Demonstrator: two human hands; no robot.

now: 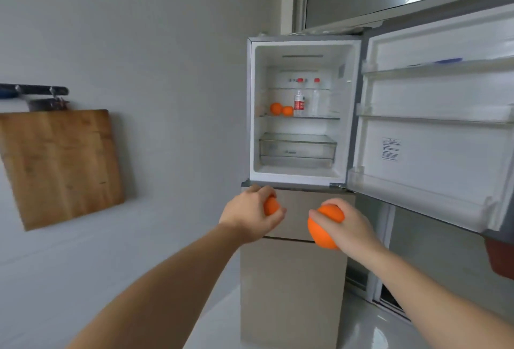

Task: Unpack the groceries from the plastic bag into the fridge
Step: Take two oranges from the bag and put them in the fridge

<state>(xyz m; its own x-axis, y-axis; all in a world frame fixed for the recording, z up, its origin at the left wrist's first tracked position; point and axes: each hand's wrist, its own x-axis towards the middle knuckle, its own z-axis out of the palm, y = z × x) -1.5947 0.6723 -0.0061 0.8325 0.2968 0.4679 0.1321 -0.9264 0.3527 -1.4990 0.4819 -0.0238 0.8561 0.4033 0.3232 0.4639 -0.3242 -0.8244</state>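
Orange round fruit (270, 205) gripped in curled left hand (251, 213); larger orange round fruit (324, 226) clutched in right hand (351, 227). Held just below open white fridge (299, 176), two more oranges (281, 109) on its glass shelf

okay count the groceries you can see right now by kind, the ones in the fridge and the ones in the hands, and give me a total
Oranges: 4, two on the fridge shelf, one in the left hand, one in the right hand.
Bottles: 2, on the same shelf.
Total: 6

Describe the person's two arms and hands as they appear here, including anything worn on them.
Both forearms are bare to the frame's edge: no sleeves, watch, bracelet or gloves show. The left hand and right hand carry no visible rings or markings.
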